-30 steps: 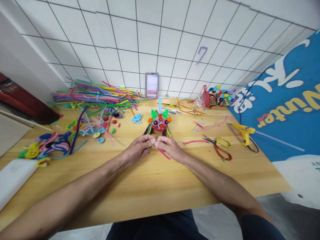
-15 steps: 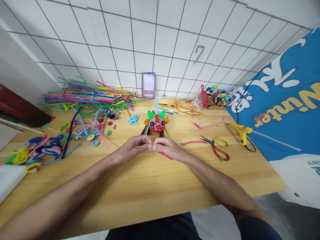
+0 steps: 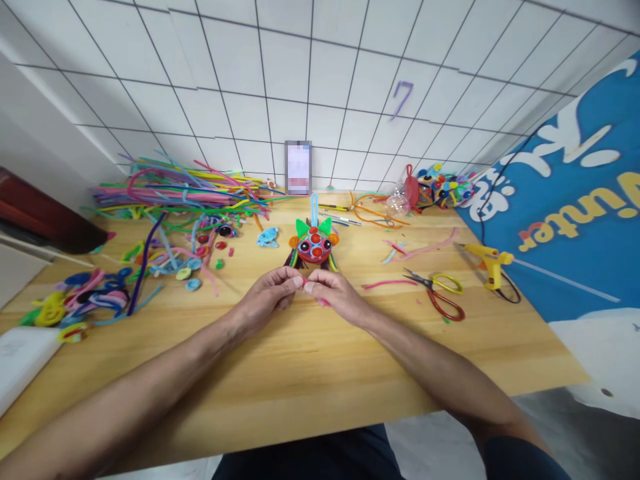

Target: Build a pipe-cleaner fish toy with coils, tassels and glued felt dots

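Observation:
Between my fingertips is a pink pipe cleaner [image 3: 325, 303], mostly covered by the fingers. My left hand [image 3: 273, 291] pinches one part of it, and my right hand [image 3: 334, 291] pinches it close by, the two hands almost touching. Just beyond them sits a colourful pipe-cleaner animal head [image 3: 315, 247] with green ears, orange side pieces, black eyes, red dots and a light-blue loop on top. Its lower strands are partly hidden behind my hands. To the right of my right hand lies another pink pipe cleaner piece [image 3: 390, 284].
Scissors [image 3: 434, 291] and a yellow glue gun [image 3: 493, 267] lie to the right. A bundle of pipe cleaners [image 3: 180, 190] and coiled pieces [image 3: 95, 297] fill the left side. A phone [image 3: 299, 168] leans against the tiled wall. A light-blue bunch [image 3: 268, 237] rests beside the animal head.
The pink pipe cleaner's straight tail, which stuck out under my right hand, now shows only as a short bit. My left fingers have shifted their pinch; the view has moved slightly.

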### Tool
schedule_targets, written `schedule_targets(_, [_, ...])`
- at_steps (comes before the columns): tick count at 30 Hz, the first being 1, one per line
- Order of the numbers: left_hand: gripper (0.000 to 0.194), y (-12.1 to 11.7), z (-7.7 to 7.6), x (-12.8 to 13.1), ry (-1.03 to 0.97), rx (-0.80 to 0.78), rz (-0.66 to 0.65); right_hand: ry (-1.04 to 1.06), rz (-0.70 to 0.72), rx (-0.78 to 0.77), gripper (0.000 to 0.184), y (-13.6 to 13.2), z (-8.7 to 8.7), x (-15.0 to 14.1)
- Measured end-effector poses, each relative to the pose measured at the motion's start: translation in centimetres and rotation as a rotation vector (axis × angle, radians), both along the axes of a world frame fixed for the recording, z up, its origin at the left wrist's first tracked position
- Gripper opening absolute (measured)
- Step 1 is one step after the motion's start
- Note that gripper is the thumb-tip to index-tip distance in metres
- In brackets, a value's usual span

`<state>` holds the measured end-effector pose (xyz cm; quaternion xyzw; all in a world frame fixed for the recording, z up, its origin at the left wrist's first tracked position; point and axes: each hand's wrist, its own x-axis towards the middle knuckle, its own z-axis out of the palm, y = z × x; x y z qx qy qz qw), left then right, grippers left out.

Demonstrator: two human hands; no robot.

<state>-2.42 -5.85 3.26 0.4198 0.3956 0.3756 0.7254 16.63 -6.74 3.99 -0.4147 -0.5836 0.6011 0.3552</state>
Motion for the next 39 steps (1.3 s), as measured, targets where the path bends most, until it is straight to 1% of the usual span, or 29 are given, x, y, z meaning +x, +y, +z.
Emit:
schedule_targets(4, [0.047, -0.2, -0.2, 0.0, 0.013, 0.007, 0.017, 0.01, -0.092, 0.043, 0.028, -0.2, -0.4, -0.2])
schedule_targets(6, [0.047, -0.3, -0.2, 0.0, 0.018, 0.008, 0.004, -0.038, -0.145, 0.126, 0.023, -0.3, -0.7, -0.2])
schedule_targets(8, [0.045, -0.1, 0.0, -0.1, 0.055, 0.04, -0.012, -0.114, -0.188, 0.245, 0.017, -0.3, -0.8, -0.1])
schedule_targets(9, [0.043, 0.0, 0.1, -0.1, 0.089, 0.082, -0.024, -0.154, -0.199, 0.309, 0.015, -0.3, -0.9, 0.0])
schedule_targets(11, [0.039, 0.3, 0.3, -0.4, 0.171, 0.213, -0.061, -0.231, -0.204, 0.427, 0.012, -0.2, -1.0, 0.2])
schedule_targets(13, [0.035, 0.7, 0.5, -0.8, 0.266, 0.36, -0.11, -0.322, -0.203, 0.551, 0.014, -0.2, -1.1, 0.2])
schedule_targets(15, [0.032, 0.9, 0.5, -1.2, 0.38, 0.471, -0.151, -0.421, -0.198, 0.675, 0.016, -0.3, -1.3, 0.2])
schedule_targets(18, [0.029, 1.2, 0.2, -1.6, 0.515, 0.555, -0.184, -0.529, -0.188, 0.802, 0.015, -0.5, -1.7, 0.2])
schedule_targets(21, [0.029, 1.2, -0.5, -1.8, 0.547, 0.584, -0.178, -0.577, -0.178, 0.872, 0.014, -0.8, -1.9, 0.3])
schedule_targets(24, [0.031, 1.2, -1.2, -1.8, 0.543, 0.59, -0.164, -0.637, -0.155, 0.932, 0.013, -0.9, -1.8, 0.5])
schedule_targets(27, [0.032, 0.9, -1.6, -1.8, 0.479, 0.565, -0.149, -0.64, -0.156, 0.957, 0.015, -1.0, -1.7, 0.5])
schedule_targets(29, [0.032, 0.7, -1.7, -1.6, 0.401, 0.527, -0.131, -0.579, -0.173, 0.912, 0.016, -1.1, -1.7, 0.4])
schedule_targets(32, [0.032, 0.5, -1.9, -1.3, 0.283, 0.458, -0.089, -0.462, -0.209, 0.78, 0.015, -1.1, -1.8, 0.2])
schedule_targets(34, [0.033, 0.6, -2.1, -1.1, 0.246, 0.431, -0.096, -0.421, -0.221, 0.728, 0.014, -1.0, -2.0, 0.2])
schedule_targets(36, [0.034, 0.8, -2.3, -1.1, 0.274, 0.447, -0.135, -0.425, -0.201, 0.736, 0.015, -0.7, -2.2, 0.3])
schedule_targets(39, [0.031, 1.1, -2.4, -1.3, 0.413, 0.561, -0.16, -0.515, -0.145, 0.831, 0.017, -0.4, -2.5, 0.6])
